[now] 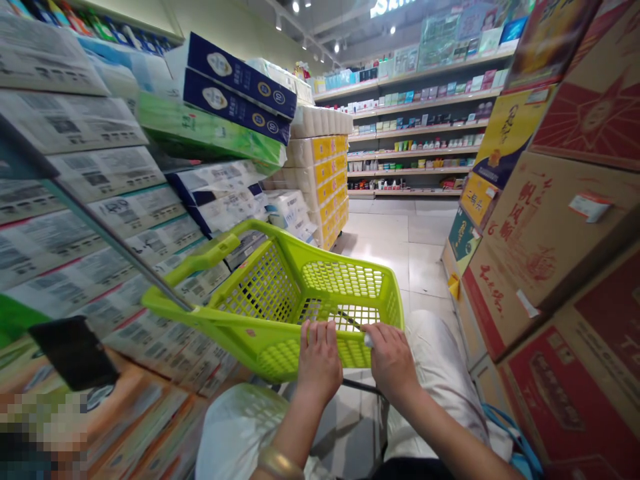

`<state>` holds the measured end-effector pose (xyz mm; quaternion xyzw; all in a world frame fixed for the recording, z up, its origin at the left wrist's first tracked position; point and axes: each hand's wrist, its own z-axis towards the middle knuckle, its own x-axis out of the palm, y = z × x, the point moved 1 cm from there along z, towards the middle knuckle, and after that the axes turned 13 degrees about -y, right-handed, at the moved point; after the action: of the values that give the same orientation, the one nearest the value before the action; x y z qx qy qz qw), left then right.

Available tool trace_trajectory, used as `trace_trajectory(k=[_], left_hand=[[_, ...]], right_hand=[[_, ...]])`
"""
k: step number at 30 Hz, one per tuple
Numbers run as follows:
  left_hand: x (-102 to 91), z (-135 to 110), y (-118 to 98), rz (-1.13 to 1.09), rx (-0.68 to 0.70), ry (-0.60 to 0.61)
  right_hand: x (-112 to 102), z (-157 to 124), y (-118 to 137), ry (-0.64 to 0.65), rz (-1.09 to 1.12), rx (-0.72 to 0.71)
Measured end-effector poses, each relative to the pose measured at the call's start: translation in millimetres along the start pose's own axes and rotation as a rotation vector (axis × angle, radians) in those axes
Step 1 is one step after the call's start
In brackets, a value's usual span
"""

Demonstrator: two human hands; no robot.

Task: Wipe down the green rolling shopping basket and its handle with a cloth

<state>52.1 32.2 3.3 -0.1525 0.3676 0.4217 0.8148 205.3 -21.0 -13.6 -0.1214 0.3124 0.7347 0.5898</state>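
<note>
A lime-green plastic shopping basket with a mesh wall sits tilted in front of my knees, nothing visible inside it. My left hand curls its fingers over the near rim of the basket. My right hand grips the same rim beside it, with a small pale object pinched under the thumb. A dark metal bar runs below the basket near both hands.
Stacked packs of paper goods fill the left side. Cardboard cartons are piled on the right. A tiled aisle floor runs ahead to shelves of bottles. Yellow tissue packs stand in a tower at mid-aisle.
</note>
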Motion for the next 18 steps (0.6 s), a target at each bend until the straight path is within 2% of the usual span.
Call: trace_trajectory(k=[6, 8, 14, 18], left_hand=[[-2.3, 1, 4, 0.002, -0.01, 0.013], [-3.0, 0, 6, 0.008, -0.005, 0.011], [-4.3, -3, 5, 0.014, -0.004, 0.003], [-4.2, -3, 2, 0.009, -0.014, 0.004]], right_hand=[[24, 18, 39, 0.003, 0.036, -0.063], [21, 16, 36, 0.015, 0.056, -0.07], [-8, -2, 2, 0.043, 0.055, 0.0], [-1, 4, 13, 0.046, 0.026, 0.011]])
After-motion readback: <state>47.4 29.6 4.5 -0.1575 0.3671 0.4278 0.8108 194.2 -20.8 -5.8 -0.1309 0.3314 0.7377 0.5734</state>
